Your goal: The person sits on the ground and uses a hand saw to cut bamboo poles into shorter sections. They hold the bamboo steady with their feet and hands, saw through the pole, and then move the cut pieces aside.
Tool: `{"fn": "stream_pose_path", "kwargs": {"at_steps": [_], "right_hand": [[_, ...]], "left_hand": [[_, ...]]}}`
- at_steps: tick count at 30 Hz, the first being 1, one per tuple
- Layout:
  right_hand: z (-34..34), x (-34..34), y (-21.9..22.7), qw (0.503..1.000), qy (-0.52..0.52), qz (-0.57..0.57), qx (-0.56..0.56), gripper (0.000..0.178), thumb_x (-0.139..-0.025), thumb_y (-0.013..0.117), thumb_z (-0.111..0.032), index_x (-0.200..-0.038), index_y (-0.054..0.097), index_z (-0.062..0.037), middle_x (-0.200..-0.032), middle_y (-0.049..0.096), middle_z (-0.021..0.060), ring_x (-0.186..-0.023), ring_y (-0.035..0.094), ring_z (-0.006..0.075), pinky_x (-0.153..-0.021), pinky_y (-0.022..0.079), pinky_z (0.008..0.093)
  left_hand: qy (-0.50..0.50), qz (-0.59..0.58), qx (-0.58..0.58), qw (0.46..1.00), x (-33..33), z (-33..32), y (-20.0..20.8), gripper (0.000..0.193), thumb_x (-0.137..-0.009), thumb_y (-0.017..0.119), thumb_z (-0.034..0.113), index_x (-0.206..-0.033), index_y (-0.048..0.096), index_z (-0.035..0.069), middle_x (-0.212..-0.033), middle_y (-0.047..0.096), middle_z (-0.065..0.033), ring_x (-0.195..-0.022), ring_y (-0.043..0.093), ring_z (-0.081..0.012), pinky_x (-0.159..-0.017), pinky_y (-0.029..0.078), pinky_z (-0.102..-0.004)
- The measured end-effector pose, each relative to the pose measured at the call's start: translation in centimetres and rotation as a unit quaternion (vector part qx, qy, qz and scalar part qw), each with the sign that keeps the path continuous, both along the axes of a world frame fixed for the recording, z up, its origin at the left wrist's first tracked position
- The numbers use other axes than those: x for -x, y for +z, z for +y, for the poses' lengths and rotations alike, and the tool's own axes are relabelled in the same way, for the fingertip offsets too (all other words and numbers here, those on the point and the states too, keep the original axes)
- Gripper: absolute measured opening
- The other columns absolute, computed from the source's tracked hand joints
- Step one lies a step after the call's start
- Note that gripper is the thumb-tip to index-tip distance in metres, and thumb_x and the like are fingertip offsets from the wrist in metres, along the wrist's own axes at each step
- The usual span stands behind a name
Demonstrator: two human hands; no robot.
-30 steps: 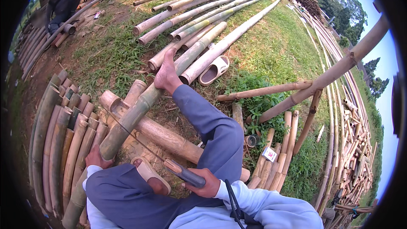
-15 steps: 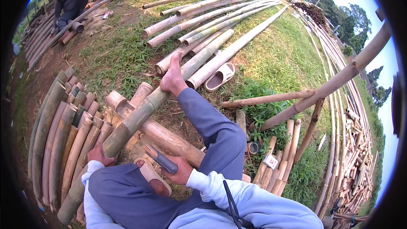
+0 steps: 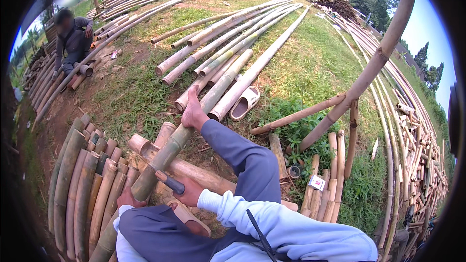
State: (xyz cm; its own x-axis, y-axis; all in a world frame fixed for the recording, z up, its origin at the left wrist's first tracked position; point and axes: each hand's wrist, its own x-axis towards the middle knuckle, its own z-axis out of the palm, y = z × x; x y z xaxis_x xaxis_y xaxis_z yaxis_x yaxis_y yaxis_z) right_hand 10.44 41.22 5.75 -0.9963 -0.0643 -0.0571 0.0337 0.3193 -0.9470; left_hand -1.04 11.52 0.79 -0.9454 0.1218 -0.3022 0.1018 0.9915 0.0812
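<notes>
My right hand (image 3: 190, 192) grips the handsaw (image 3: 161, 175) across the green bamboo pole (image 3: 169, 151), not yet cut through; my left hand (image 3: 130, 198) clasps it, sawn bamboo lengths (image 3: 83, 182) lying left.

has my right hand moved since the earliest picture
Yes. Judged against the bamboo pole under the bare foot, your right hand, gripping the saw, is now farther left, closer to the pole.

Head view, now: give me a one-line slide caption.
Left hand and bare foot on a long bamboo pole, right hand gripping a saw, shorter bamboo pieces gathered at left.
</notes>
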Motion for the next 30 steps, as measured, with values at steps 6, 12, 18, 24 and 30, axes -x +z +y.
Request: {"fn": "stream_pose_path", "kwargs": {"at_steps": [6,12,18,24,30], "right_hand": [[0.4,0.1,1.6,0.999,-0.025,0.034,-0.032,0.023,-0.08,0.071,-0.012,-0.097,0.062,-0.0003,-0.088,0.068,0.0235,-0.082,0.066,0.042,-0.078,0.051,0.0462],[0.3,-0.4,1.1,0.999,-0.038,0.016,-0.023,0.025,-0.079,0.072,-0.013,-0.098,0.062,-0.0007,-0.087,0.066,0.0217,-0.083,0.066,0.0403,-0.079,0.051,0.0457],[0.8,-0.5,0.1,0.999,-0.028,0.034,0.011,0.026,-0.081,0.074,-0.01,-0.104,0.066,-0.0013,-0.083,0.066,0.0186,-0.076,0.066,0.0285,-0.075,0.052,0.0399],[2.4,-7.2,1.7,0.998,-0.013,-0.038,0.047,0.027,-0.091,0.074,-0.007,-0.115,0.066,0.0023,-0.089,0.067,0.0053,-0.083,0.06,0.0109,-0.077,0.05,0.0285],[6.5,-15.9,8.0,0.992,-0.019,-0.127,-0.002,0.031,-0.088,0.073,-0.003,-0.118,0.068,-0.0004,-0.075,0.067,0.0084,-0.064,0.063,0.0122,-0.063,0.05,0.0281]], "left_hand": [[-0.014,0.008,0.009,1.0,0.4,-0.7,-0.4,0.084,-0.056,0.088,0.046,-0.119,0.055,0.002,-0.114,0.07,-0.0245,-0.106,0.07,-0.042,-0.095,0.055,-0.0497],[-0.006,0.011,0.007,1.0,0.0,-0.4,-0.2,0.09,-0.055,0.09,0.046,-0.124,0.052,0.003,-0.114,0.071,-0.024,-0.107,0.069,-0.0422,-0.095,0.055,-0.0505],[0.012,-0.014,0.023,1.0,0.3,0.3,0.7,0.091,-0.056,0.091,0.048,-0.127,0.052,0.005,-0.116,0.07,-0.0223,-0.112,0.068,-0.04,-0.097,0.054,-0.0503],[-0.041,0.005,0.022,0.999,0.2,-0.7,1.1,0.084,-0.062,0.087,0.051,-0.123,0.055,0.002,-0.114,0.07,-0.0222,-0.107,0.068,-0.0402,-0.094,0.054,-0.0497],[-0.028,0.028,-0.007,0.999,-1.0,-0.9,0.4,0.078,-0.063,0.086,0.049,-0.117,0.056,0.002,-0.106,0.071,-0.024,-0.1,0.069,-0.0424,-0.091,0.055,-0.0502]]}}
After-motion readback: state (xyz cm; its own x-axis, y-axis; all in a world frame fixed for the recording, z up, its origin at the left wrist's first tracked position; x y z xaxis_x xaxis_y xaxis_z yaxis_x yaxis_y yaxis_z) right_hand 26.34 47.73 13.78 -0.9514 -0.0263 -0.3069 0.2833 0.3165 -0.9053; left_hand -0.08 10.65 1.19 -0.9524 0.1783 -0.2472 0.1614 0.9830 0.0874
